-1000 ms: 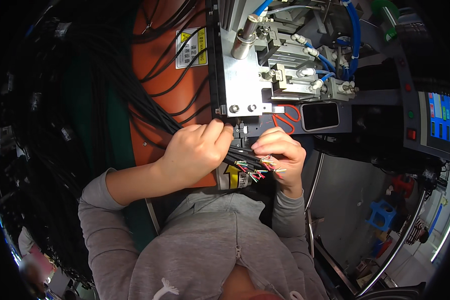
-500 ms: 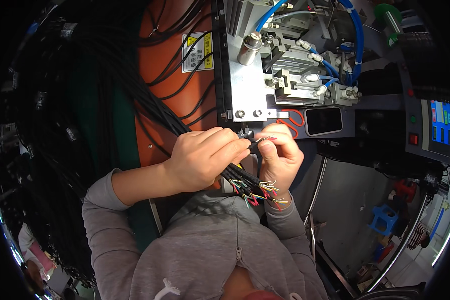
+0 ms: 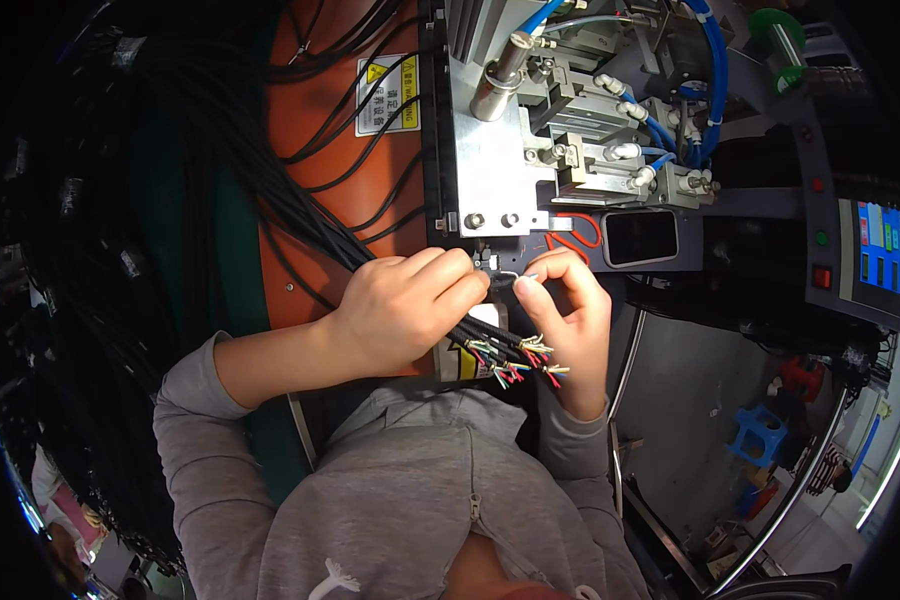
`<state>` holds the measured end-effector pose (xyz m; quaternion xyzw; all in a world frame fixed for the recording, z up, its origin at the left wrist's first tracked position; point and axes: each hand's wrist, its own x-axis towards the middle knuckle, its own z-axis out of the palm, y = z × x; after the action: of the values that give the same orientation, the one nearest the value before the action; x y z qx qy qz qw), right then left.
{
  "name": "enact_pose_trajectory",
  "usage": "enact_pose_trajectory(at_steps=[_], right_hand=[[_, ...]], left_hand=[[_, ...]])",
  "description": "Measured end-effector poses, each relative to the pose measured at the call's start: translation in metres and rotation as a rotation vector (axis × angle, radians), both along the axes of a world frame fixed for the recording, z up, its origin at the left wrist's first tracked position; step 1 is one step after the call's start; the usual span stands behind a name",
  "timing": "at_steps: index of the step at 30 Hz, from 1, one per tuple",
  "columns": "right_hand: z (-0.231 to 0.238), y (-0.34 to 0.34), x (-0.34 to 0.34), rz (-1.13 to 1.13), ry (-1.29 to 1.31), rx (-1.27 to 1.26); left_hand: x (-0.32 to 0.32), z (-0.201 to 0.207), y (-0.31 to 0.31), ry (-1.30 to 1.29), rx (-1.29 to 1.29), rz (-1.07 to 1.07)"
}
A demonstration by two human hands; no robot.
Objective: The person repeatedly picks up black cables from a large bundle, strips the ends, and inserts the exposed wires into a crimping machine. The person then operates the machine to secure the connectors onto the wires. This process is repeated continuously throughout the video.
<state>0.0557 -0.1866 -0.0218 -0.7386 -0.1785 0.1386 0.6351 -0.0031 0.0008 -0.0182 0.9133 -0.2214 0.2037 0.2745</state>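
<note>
A bundle of black cables (image 3: 310, 222) runs from the upper left into my left hand (image 3: 400, 310), whose fingers are wrapped round it. Below that hand the stripped cable ends (image 3: 518, 362) fan out, showing thin red, white, yellow and green wires. My right hand (image 3: 574, 320) pinches thumb to forefinger on a wire end (image 3: 510, 274) of one cable, close to my left fingertips. Both hands are just in front of a metal machine plate (image 3: 492, 180); a small white and black fixture (image 3: 487, 260) shows between them.
Pneumatic cylinders with blue hoses (image 3: 660, 135) fill the machine's upper right. Beside the plate lie red-handled scissors (image 3: 578, 232) and a phone (image 3: 640, 238). A control panel with a screen (image 3: 878, 255) stands at far right. More black cables cross the orange surface (image 3: 370, 170).
The wire ends at my right fingertips have gone from spread and colourful to mostly hidden in the pinch. The cable ends have shifted slightly up, and the view has shifted a little.
</note>
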Motion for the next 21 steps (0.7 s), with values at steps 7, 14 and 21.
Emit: enact_pose_trajectory(at_steps=[7, 14, 21], right_hand=[[-0.016, -0.008, 0.001, -0.023, 0.175, 0.227], [-0.021, 0.016, 0.003, -0.098, -0.560, -0.288], [-0.025, 0.020, -0.001, -0.126, -0.595, -0.275]], left_hand=[[-0.006, 0.005, -0.002, -0.047, 0.128, 0.004], [-0.009, 0.001, -0.010, -0.006, 0.323, 0.127], [-0.011, 0.004, -0.012, 0.041, 0.371, 0.186]])
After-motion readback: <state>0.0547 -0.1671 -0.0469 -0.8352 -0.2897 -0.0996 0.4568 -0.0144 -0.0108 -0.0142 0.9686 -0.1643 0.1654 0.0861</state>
